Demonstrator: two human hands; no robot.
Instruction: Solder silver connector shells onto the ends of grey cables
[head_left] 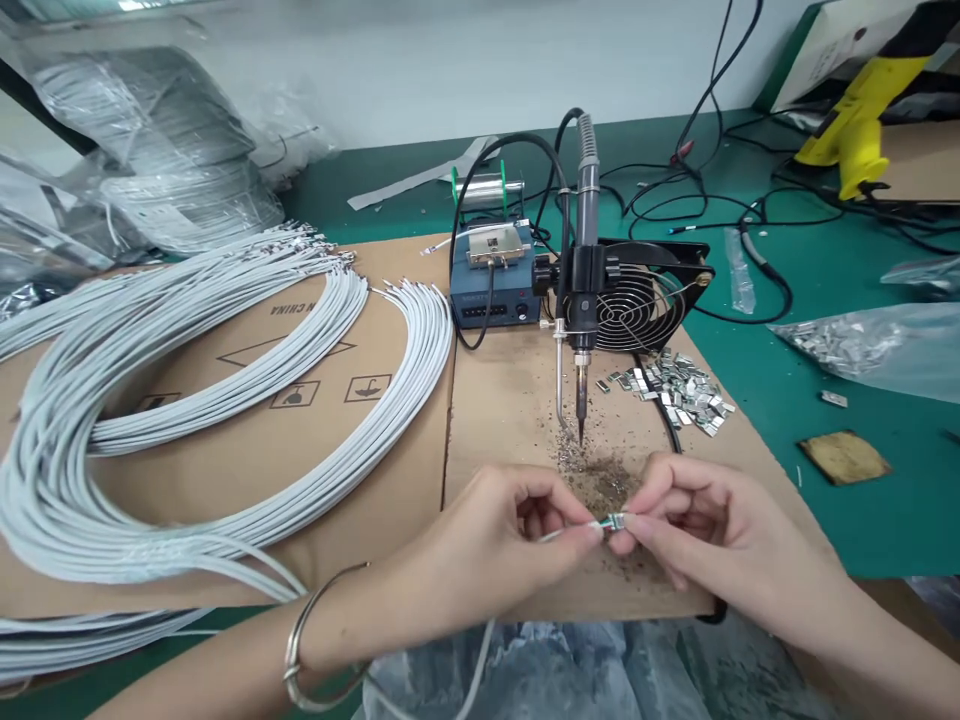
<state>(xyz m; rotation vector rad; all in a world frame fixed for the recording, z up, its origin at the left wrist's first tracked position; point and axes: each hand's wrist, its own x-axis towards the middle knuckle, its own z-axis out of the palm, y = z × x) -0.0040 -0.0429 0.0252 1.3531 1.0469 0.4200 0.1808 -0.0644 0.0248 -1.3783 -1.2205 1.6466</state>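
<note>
left hand (517, 525) pinching the cable (481, 668), right hand (724, 530) pinching the tiny connector (616, 521) (light, probably fragile), best held by its edges

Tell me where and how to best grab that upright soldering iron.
Probably by its grey upper handle, from the right: the soldering iron stands tip down in a black clamp, so the handle sits well above the metal tip, and a black cable arches on the left.

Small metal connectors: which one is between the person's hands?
The connector between left hand and right hand; those in the pile lie loose, untouched.
</note>
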